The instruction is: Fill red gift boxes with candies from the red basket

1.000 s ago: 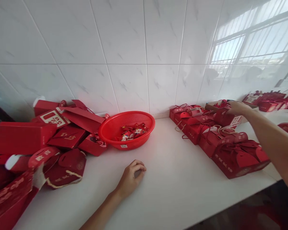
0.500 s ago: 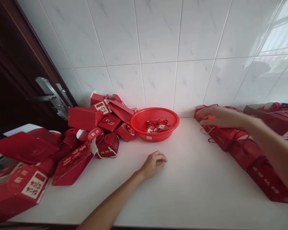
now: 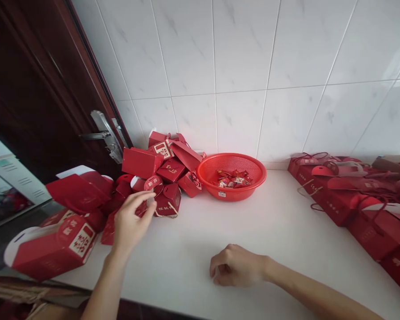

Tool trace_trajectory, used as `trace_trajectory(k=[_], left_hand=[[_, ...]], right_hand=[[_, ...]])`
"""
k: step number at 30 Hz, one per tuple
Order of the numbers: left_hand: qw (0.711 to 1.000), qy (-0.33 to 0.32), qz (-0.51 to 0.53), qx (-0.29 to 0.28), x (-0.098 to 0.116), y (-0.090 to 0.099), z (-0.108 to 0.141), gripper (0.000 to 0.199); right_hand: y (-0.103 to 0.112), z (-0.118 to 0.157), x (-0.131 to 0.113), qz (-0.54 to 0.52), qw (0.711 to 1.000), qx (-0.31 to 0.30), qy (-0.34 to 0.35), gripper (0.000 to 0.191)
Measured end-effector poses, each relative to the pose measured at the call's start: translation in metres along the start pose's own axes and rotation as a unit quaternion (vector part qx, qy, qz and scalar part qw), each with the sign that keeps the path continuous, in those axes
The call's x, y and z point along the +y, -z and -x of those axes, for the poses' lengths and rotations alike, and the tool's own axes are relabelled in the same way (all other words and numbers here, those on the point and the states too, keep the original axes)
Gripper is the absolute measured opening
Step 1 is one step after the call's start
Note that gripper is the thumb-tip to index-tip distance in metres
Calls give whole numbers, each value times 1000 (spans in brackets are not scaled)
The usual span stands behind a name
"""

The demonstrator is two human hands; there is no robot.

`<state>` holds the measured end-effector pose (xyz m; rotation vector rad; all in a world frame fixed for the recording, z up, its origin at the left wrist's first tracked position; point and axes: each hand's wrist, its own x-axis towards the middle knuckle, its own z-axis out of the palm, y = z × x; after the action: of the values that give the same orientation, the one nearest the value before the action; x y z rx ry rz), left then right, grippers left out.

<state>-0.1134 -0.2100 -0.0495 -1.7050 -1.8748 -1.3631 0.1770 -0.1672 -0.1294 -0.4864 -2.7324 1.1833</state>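
My left hand (image 3: pixel 131 218) is at the front of a heap of red cardboard gift boxes. Its thumb and fingers are apart, and the fingertips are close to the pale edge of a box (image 3: pixel 108 229) that the hand largely hides; contact cannot be made out. Just beyond the fingertips sits a small red box with a rope handle (image 3: pixel 168 202). My right hand (image 3: pixel 236 266) rests on the white tabletop (image 3: pixel 183 262), fingers curled in loosely, with nothing visible in them.
A red plastic colander (image 3: pixel 231 193) holding small red packets (image 3: pixel 235 180) stands against the tiled wall. Red boxes with cord handles (image 3: pixel 336 202) line the right side. At the left are a large red box (image 3: pixel 58 246) and a dark door with a metal handle (image 3: pixel 103 133).
My left hand has moved left from the middle of the table to the box heap, opening its fingers. My right hand has come back from the right-hand boxes to the tabletop. The view has turned left.
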Motion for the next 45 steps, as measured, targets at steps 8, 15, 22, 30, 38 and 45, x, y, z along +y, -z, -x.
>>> trace_trajectory(k=[8,15,22,30,38,45], left_hand=[[967,33,-170,-188,-28,-22,-52,36],[899,98,-264,-335,-23,-44,-86,45],[927,11,-114,-356,11,-51,-57,53],[929,-59,175,-320,84,-89,-5,44],[882,51,309,-352,86,-106,-2,42],[885,74,325,-326,62,-119,12,35]], right_hand=[[-20,-3,10,-58,992,111,-25,10],[-19,-1,13,-82,989,120,-18,10],[-20,-3,15,-98,948,302,-6,11],[15,10,18,-31,838,544,-3,34],[42,28,13,17,869,489,-73,41],[49,32,12,-127,852,506,-50,29]])
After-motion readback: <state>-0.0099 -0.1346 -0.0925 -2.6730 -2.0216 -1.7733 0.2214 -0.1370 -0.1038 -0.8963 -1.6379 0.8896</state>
